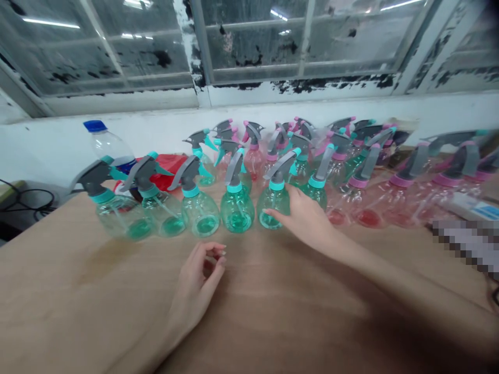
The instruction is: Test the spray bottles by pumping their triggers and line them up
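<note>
Grimy window behind; brown counter [78, 301] carries rows of spray bottles [195, 208]. Right hand [307, 218] lays open fingers against a front-row green bottle [275, 205], seemingly mid-placement; lifting it would need a fuller wrap. Left hand [200, 275] rests half-curled, empty.

Translucent green spray bottle [273, 200] stands upright, grey trigger on top.

On the table [97, 291] stand spray bottles [237, 208], a water bottle [107, 145] behind, left
</note>
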The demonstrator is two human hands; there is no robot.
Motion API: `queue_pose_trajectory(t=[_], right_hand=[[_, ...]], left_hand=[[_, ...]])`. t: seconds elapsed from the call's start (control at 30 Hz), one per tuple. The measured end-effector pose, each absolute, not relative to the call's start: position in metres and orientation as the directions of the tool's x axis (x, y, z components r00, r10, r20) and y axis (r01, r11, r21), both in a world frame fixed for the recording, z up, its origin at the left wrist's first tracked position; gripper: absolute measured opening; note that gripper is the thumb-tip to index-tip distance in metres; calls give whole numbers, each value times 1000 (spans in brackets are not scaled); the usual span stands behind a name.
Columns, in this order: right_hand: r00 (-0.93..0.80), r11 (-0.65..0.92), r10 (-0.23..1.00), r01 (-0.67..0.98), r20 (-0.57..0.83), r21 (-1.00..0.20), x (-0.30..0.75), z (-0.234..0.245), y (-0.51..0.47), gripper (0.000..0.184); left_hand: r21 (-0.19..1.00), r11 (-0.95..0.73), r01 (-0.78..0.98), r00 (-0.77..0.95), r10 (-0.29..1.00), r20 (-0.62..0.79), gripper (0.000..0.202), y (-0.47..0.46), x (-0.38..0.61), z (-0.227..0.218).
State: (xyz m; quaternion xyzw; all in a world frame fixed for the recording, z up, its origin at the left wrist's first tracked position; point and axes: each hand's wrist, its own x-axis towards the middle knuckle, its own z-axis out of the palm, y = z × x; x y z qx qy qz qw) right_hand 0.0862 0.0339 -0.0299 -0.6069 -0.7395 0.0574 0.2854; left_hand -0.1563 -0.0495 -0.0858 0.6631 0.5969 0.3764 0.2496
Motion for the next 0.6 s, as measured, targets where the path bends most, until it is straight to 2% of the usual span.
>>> queue_pose_trajectory(t=[0.2,0.43,0.5,0.6], right_hand=[[-134,259,943,869,304,-422,84,-25,35,72],[-293,394,913,814,284,-427,104,-21,14,83],[-336,416,908,791,249,-449,113,-20,2,80],[-391,441,897,748,208,-495,126,-19,-20,62]], left_hand=[[793,-147,592,8,984,177,15,-48,-156,-84],[749,-216,627,45,969,242,17,-47,-148,-71],[734,-267,625,69,955,288,16,-45,-141,-65],[715,-370,593,178,926,331,22,-41,-120,-51]])
